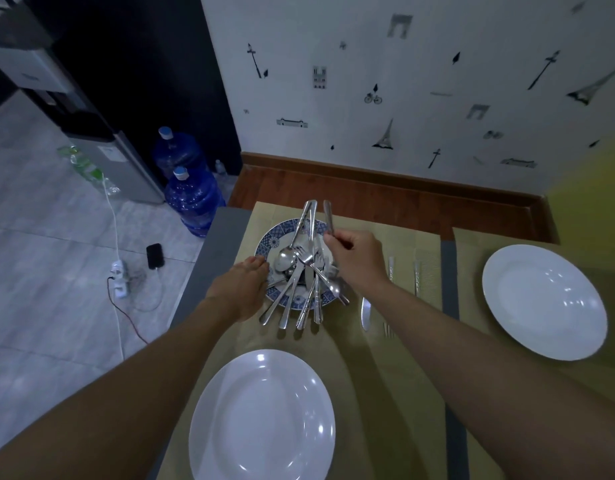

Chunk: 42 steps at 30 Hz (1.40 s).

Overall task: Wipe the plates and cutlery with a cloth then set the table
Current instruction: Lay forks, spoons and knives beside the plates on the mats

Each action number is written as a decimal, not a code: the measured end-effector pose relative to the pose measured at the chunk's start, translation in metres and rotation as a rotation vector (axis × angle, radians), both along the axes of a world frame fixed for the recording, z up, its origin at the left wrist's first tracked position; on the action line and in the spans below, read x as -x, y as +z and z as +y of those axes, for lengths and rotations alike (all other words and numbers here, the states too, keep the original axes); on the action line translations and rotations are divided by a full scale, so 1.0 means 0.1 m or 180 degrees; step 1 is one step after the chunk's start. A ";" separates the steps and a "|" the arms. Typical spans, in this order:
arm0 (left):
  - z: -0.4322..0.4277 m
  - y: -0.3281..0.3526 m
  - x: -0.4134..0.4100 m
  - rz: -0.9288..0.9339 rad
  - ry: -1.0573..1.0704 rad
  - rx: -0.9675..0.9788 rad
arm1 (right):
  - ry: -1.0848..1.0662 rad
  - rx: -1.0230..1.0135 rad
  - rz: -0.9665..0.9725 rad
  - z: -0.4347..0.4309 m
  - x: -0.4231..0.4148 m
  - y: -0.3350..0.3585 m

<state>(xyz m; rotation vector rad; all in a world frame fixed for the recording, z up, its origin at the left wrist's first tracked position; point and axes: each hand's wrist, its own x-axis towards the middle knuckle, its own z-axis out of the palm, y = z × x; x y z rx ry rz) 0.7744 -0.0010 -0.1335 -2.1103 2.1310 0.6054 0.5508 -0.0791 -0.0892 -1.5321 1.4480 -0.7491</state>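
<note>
Plate, white, near one (261, 417): at the near edge of the tan mat (385, 393), bare. Second white plate (545, 303) sits toward the table's right edge on its own mat. Between them a knife (366, 311) and a fork (390, 271) lie side by side, partly under the right forearm, long axes running near-to-far; the fork's tines point to the near edge.

Further back, the patterned plate (264, 244) near the left edge carries the cutlery pile (299, 271), pieces crossed, most handles overhanging the near rim, a few the far rim. Cloth not made out.

Left hand (243, 289): fingertips bunched at the plate's left rim; can't tell if they pinch it or just steady it. Right hand (354, 258): fingers curled tight round one held piece (328, 216) above the pile. Its handle end points away toward the wall (403, 98), tilted slightly left; working end hidden in the fist, type unclear.

Step in hand looks like pulling one piece out. Best done by drawing along its own long axis, lifting clear before swinging, with the left hand holding the plate so crossed pieces don't drag or spill.
</note>
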 end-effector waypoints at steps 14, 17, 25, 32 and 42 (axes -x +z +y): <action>-0.20 0.13 0.50 0.0161 -0.0219 0.0599 | -0.0019 -0.0682 0.0341 0.16 0.52 -0.19; -0.32 0.14 0.63 0.0242 -0.0328 0.0474 | -0.0057 -0.0699 0.0308 0.18 0.57 -0.21; -0.43 0.01 0.85 0.0576 -0.0353 0.0227 | -0.0075 -0.0747 0.0246 0.22 0.72 -0.22; -0.42 0.02 0.90 0.0594 -0.0003 0.0135 | -0.0048 -0.0822 0.0244 0.21 0.76 -0.28; -0.28 0.00 1.03 0.0759 0.0889 -0.0287 | -0.0051 -0.0884 0.0216 0.25 0.75 -0.26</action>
